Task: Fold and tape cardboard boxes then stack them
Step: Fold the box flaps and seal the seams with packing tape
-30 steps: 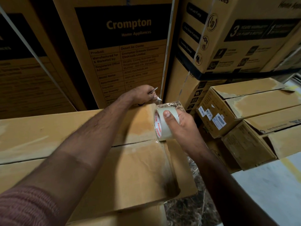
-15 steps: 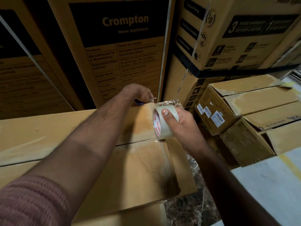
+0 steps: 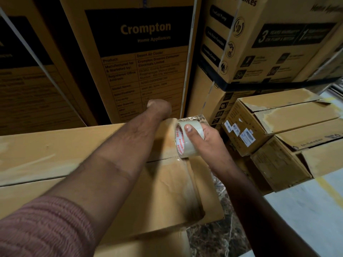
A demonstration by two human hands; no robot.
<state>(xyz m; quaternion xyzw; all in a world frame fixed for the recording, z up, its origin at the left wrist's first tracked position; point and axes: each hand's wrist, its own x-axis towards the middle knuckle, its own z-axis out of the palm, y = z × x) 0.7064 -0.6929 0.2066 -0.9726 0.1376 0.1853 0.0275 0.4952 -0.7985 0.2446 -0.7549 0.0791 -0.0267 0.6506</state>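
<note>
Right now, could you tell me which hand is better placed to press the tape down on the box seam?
Left, probably. The right hand grips the tape roll at the box seam, while the left hand is beyond the box's far edge, blurred.

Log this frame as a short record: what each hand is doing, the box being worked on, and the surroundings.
right hand: grips the tape roll, thumb on top
tape roll: at the far right end of the box, by the flap seam
left hand: blurred, past the box's far edge; hold cannot be told
box: flaps folded down, seam visible
behind: tall printed cartons
right: small boxes, stacked
</note>
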